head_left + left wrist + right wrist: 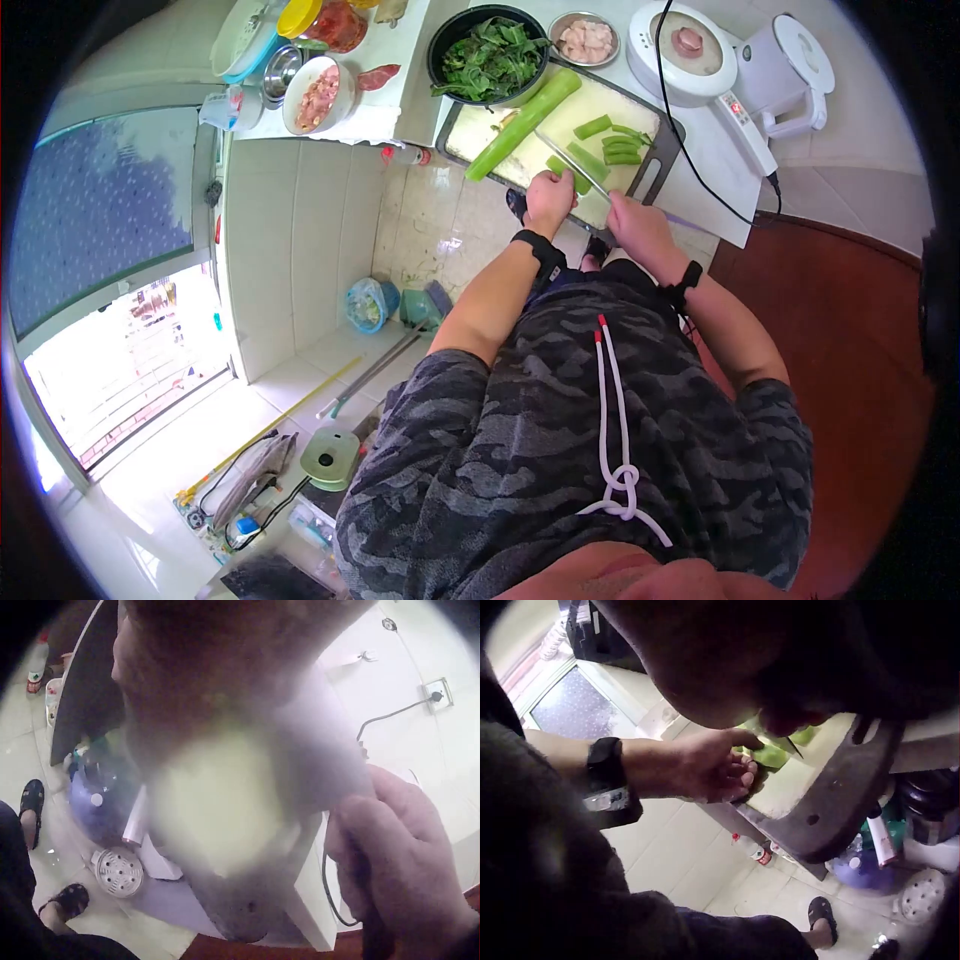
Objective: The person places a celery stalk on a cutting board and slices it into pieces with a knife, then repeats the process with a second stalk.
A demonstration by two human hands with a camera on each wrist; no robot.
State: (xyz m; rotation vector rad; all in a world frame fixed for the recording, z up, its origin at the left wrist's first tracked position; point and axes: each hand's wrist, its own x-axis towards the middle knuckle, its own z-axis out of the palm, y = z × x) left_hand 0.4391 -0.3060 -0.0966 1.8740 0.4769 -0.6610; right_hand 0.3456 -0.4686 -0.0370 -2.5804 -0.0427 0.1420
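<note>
On the cutting board [625,100] lie a long green stalk [520,128] and several cut green pieces [622,150]. My right hand [640,232] grips a knife [582,166], its blade slanting over the board beside a green piece [770,756]. At the board's near edge, the curled fingers and thumb of my left hand [548,203] pinch that piece, close to the blade; the right wrist view shows this hand [709,766] from the side. In the left wrist view, a blurred pale-green shape and the left hand cover much of the scene, with the right hand [401,851] at the lower right.
Behind the board stand a pot of leafy greens [490,58] and a metal bowl of pale meat [585,42]. A white cooker [690,60] and a kettle [790,65] stand at the right, with a black cable crossing the board's right side. Another meat bowl [318,95] is at the left.
</note>
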